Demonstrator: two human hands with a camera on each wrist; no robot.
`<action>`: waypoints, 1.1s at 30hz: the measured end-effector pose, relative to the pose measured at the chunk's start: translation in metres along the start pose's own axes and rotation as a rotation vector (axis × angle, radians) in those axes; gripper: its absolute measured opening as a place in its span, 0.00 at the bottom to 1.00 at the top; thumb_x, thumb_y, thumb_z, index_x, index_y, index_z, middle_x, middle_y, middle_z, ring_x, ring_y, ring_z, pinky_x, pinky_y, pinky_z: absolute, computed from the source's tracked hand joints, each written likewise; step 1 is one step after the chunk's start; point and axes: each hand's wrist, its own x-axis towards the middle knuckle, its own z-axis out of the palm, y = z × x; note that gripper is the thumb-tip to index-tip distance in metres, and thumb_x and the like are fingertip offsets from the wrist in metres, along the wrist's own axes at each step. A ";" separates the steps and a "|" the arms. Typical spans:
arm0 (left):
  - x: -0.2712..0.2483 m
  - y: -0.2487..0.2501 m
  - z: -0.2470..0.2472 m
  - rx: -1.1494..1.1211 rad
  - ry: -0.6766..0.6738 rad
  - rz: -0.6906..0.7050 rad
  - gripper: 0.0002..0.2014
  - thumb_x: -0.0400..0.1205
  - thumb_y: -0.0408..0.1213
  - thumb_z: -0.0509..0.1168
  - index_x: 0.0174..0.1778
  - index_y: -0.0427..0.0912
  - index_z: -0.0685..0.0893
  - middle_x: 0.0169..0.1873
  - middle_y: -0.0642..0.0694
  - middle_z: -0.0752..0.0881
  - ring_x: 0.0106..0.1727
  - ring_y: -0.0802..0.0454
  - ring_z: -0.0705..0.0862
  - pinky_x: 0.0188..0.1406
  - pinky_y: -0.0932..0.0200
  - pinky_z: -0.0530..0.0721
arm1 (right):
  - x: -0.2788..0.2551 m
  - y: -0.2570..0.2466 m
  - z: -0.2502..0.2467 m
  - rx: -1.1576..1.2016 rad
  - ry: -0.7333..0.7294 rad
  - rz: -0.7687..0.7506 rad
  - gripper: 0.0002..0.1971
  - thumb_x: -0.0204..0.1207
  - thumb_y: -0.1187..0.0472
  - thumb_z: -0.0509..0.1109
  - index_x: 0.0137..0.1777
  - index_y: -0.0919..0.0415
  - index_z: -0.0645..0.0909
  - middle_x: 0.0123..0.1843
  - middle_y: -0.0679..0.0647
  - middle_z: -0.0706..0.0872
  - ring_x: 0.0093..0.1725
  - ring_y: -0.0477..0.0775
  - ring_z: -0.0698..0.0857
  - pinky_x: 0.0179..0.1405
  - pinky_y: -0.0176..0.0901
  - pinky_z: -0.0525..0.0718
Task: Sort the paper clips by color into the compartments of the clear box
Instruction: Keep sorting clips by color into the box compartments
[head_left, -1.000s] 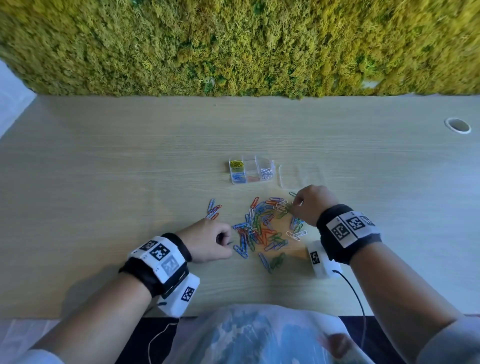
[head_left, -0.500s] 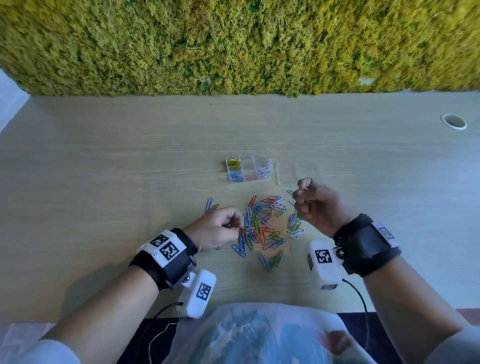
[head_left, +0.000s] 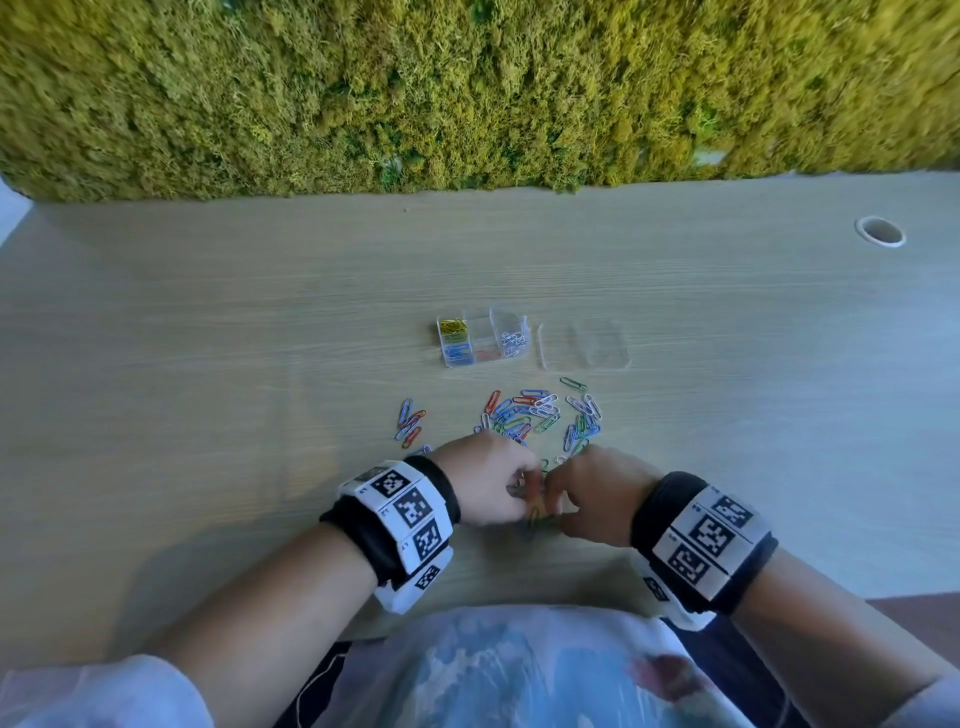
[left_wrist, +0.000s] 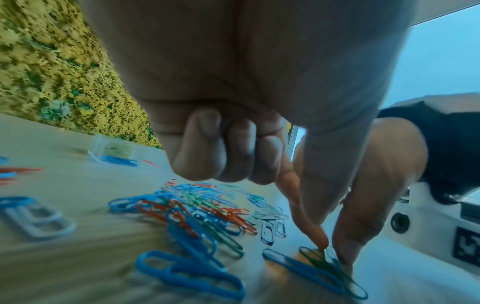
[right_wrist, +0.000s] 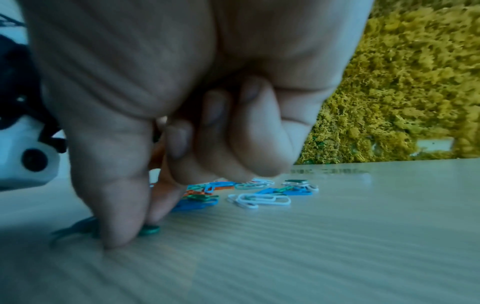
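Observation:
The clear box (head_left: 483, 340) stands beyond the pile and holds yellow, blue, red and white clips in separate compartments. A loose pile of mixed paper clips (head_left: 530, 415) lies on the table in front of it. My two hands meet at the pile's near edge. My left hand (head_left: 524, 488) pinches the end of a green clip (left_wrist: 315, 256) with thumb and index finger, its other fingers curled. That clip lies across a blue clip (left_wrist: 298, 267). My right hand (head_left: 551, 493) pinches a green clip (right_wrist: 149, 230) against the table with thumb and index finger (right_wrist: 161, 201).
The box's clear lid (head_left: 582, 345) lies flat to the right of the box. A small group of blue and red clips (head_left: 410, 423) lies left of the pile. A moss wall (head_left: 467, 93) backs the table, and a cable hole (head_left: 880, 231) sits far right.
Both hands have moved toward me and come together at the near edge of the pile. Before, the left hand was at the pile's left side and the right hand at its far right.

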 end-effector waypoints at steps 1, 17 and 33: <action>0.001 -0.001 0.001 0.003 -0.010 0.003 0.07 0.74 0.43 0.69 0.38 0.43 0.83 0.23 0.53 0.73 0.28 0.54 0.74 0.33 0.60 0.73 | -0.001 -0.002 0.001 -0.023 -0.006 0.016 0.11 0.72 0.52 0.68 0.53 0.48 0.86 0.54 0.55 0.87 0.55 0.60 0.86 0.50 0.42 0.81; 0.019 -0.033 -0.040 -1.127 0.083 -0.288 0.17 0.80 0.12 0.49 0.52 0.34 0.77 0.40 0.38 0.82 0.37 0.45 0.85 0.28 0.62 0.86 | 0.031 0.038 -0.038 1.675 0.025 0.168 0.20 0.72 0.62 0.45 0.18 0.55 0.61 0.16 0.51 0.61 0.15 0.43 0.55 0.18 0.27 0.51; 0.072 -0.030 -0.100 -1.065 0.447 -0.425 0.09 0.84 0.26 0.53 0.45 0.39 0.77 0.33 0.44 0.77 0.28 0.51 0.74 0.25 0.61 0.75 | 0.127 0.030 -0.124 1.402 0.154 0.303 0.14 0.83 0.72 0.54 0.39 0.65 0.78 0.31 0.58 0.78 0.26 0.52 0.79 0.15 0.31 0.79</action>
